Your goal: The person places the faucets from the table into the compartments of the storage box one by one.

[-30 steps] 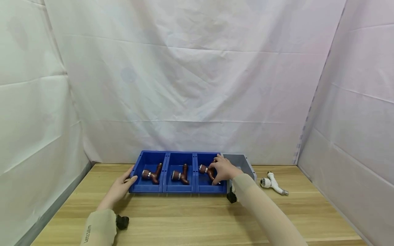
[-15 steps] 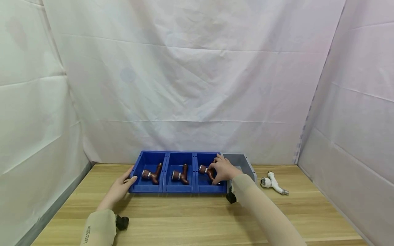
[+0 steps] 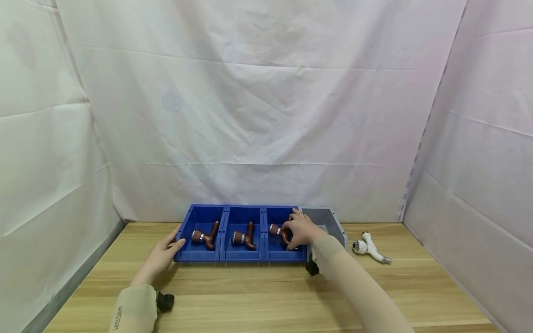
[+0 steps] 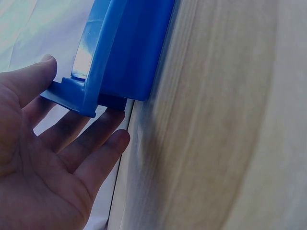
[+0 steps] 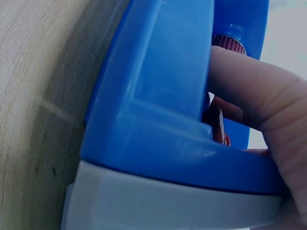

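Three blue bins stand side by side, each with a brown faucet lying in it: a left faucet point(image 3: 205, 236), a middle faucet point(image 3: 244, 237) and a right faucet point(image 3: 280, 232). My right hand point(image 3: 304, 230) reaches into the right blue bin point(image 3: 287, 255) and grips its faucet, thumb near the front wall; the fingers hide part of it. In the right wrist view the faucet's ribbed knob point(image 5: 229, 44) shows beyond the thumb. At the row's left end, my left hand point(image 3: 160, 255) holds the rim of the left blue bin point(image 4: 88, 96) between thumb and fingers.
A grey bin point(image 3: 326, 219) adjoins the blue row on the right, partly behind the right hand. On the wooden table point(image 3: 250, 296) farther right lies a white faucet point(image 3: 368, 248). White curtains point(image 3: 258, 115) close off the back and both sides.
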Motion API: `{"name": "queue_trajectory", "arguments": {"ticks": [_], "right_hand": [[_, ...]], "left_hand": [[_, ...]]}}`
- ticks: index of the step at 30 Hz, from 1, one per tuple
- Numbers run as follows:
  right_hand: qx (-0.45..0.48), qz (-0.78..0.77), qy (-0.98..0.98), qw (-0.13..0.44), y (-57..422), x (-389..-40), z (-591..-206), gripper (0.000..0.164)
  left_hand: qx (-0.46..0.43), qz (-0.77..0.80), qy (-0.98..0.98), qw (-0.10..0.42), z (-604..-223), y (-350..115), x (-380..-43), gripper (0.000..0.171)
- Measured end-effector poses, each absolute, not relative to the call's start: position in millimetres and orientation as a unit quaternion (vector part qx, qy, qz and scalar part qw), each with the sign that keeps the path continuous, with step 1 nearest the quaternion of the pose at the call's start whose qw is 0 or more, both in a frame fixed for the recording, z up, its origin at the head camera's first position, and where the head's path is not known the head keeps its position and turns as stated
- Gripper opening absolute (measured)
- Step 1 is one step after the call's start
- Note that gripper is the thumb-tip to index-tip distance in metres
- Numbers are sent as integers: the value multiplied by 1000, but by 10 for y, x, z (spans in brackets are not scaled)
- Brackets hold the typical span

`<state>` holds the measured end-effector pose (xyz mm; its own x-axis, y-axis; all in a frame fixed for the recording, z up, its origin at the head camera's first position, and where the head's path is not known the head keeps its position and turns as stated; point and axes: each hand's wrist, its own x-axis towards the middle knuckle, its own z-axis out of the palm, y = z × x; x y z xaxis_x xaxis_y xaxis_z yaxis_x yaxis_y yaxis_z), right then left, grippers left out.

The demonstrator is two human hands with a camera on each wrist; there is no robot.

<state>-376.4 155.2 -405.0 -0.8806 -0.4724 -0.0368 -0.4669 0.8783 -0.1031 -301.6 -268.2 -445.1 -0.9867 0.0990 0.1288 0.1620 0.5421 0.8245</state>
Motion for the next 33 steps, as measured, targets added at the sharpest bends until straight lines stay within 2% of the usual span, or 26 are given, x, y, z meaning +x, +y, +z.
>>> {"name": "queue_trajectory", "arguments": {"ticks": [9,33], "right_hand": [[-240,-33,970,30,1550,-3787,-4078,54],[-233,2,972,31,1525,-3808,-4119,50]], "left_hand": [[-81,-471,-877,43,-4451,-2679,-3011,61],[-68,-485,-872,22,-4455,-2680,-3005,63]]}}
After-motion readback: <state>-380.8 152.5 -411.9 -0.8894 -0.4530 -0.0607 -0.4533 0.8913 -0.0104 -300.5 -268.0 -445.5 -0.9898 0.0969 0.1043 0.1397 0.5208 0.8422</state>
